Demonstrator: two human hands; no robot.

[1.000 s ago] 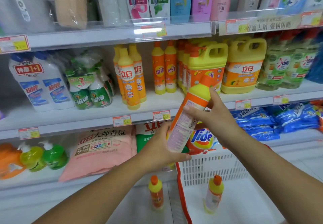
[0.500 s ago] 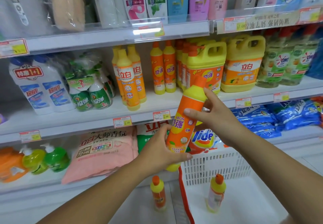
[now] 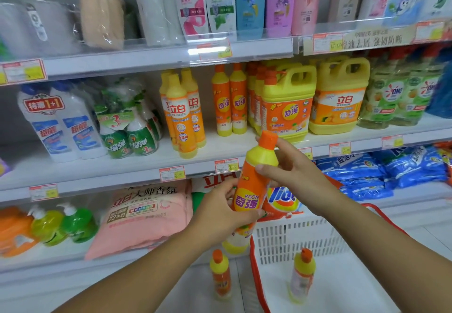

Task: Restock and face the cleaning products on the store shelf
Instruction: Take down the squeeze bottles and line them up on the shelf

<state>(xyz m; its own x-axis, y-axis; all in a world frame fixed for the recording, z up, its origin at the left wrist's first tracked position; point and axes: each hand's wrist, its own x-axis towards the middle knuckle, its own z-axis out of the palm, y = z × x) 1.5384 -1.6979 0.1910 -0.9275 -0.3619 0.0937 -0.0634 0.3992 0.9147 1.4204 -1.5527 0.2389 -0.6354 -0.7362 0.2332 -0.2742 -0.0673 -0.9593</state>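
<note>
Held one orange KEON bottle [image 3: 254, 183] tilted, cap toward 1 o'clock, just in front of the middle shelf [image 3: 122, 168]. Wrapped the left grip [image 3: 220, 215] round its lower body and closed the right grip [image 3: 293, 173] round its yellow shoulder. Counted two matching KEON bottles [image 3: 230, 102] standing on that shelf at 12 o'clock and two yellow handled jugs [image 3: 288, 107] at 1 o'clock. Found one spare bottle [image 3: 302, 276] upright in the white basket [image 3: 305, 237] at 5 o'clock, one floor bottle [image 3: 220, 273] outside it at 6 o'clock. Read "head & shoulders" on two top-shelf bottles [image 3: 193, 2] and "Tide" on a bag [image 3: 283, 200].
</note>
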